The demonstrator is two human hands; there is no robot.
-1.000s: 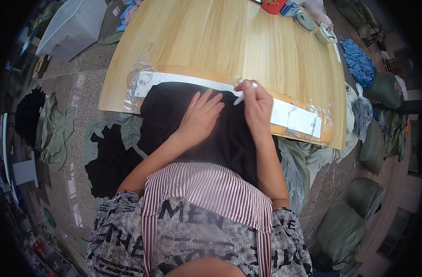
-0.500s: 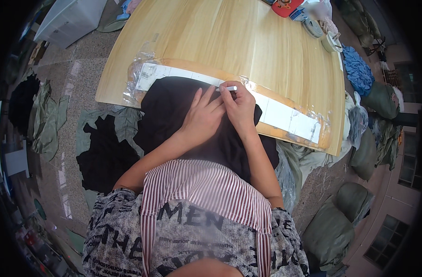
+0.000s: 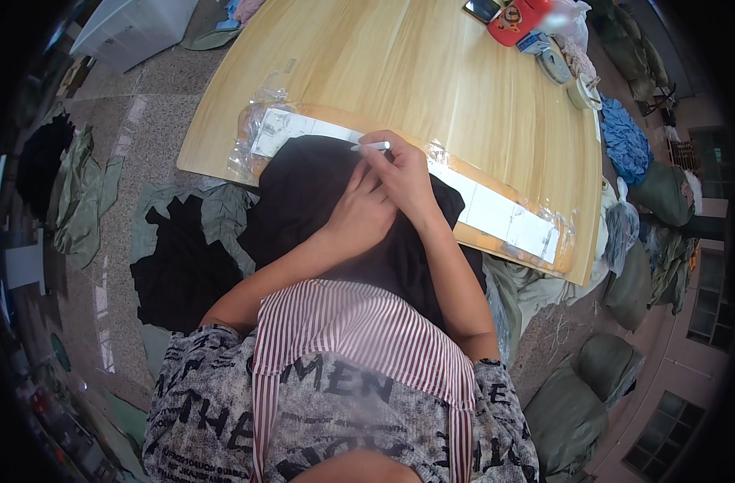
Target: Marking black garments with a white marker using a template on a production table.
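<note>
Near the centre of the frame, the right hand (image 3: 407, 177) has its grip closed on a white pen (image 3: 378, 146), above the upper part of a black cloth (image 3: 303, 181). The left hand (image 3: 359, 214) lies on that cloth, grip open, fingers extended and partly hidden by the right. The cloth overlaps a white strip (image 3: 496, 209) along the lower edge of the wooden bench (image 3: 359, 56). A crumpled blue cloth (image 3: 625, 138) lies at upper right.
</note>
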